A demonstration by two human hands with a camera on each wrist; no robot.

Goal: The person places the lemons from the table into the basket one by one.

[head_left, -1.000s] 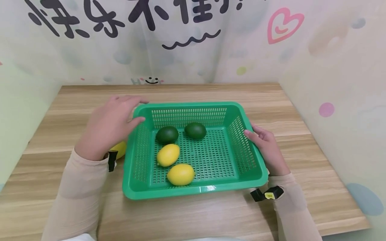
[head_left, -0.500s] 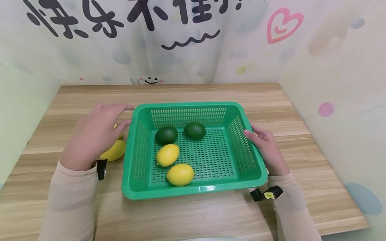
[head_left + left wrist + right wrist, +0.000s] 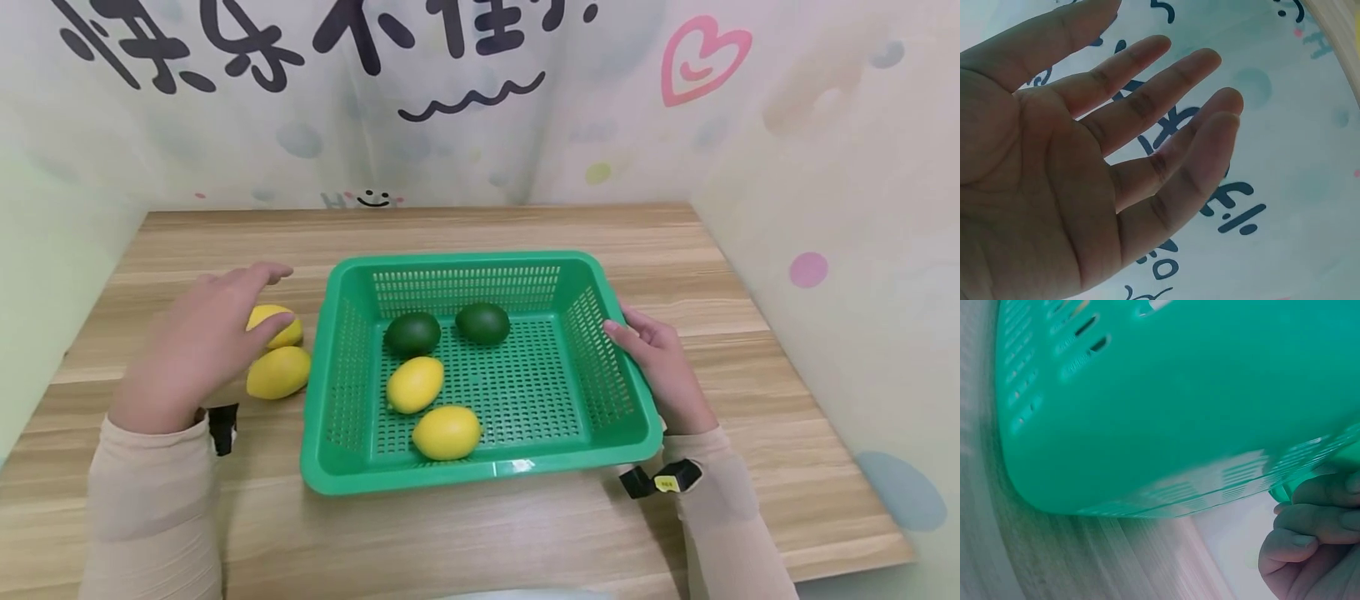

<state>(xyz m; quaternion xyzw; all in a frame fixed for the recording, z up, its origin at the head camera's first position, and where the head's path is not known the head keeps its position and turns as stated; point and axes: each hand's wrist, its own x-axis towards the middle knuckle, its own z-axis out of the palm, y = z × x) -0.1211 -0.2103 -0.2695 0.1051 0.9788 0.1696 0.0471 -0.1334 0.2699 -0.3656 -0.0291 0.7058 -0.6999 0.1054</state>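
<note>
A green basket (image 3: 480, 479) holds two dark green fruits (image 3: 482, 323) at its back left and two yellow lemons (image 3: 447, 433) nearer its front. Outside it on the left, two more lemons (image 3: 278, 372) lie on the table, one behind the other. My left hand (image 3: 197, 342) is over the table beside these, partly covering the rear lemon; its spread fingers (image 3: 1147, 103) hold nothing in the left wrist view. With thumb and curled fingers my right hand (image 3: 662, 367) grips the basket's right rim; the right wrist view shows the basket's outer wall (image 3: 1179, 412) close up.
The wooden table (image 3: 360, 550) extends around the basket. Behind it stands a printed backdrop (image 3: 465, 167) with black lettering, and another patterned panel (image 3: 847, 333) runs along the right side.
My left hand has moved left, away from the basket's left rim, uncovering the two lemons on the table. My right hand keeps its grip on the basket.
</note>
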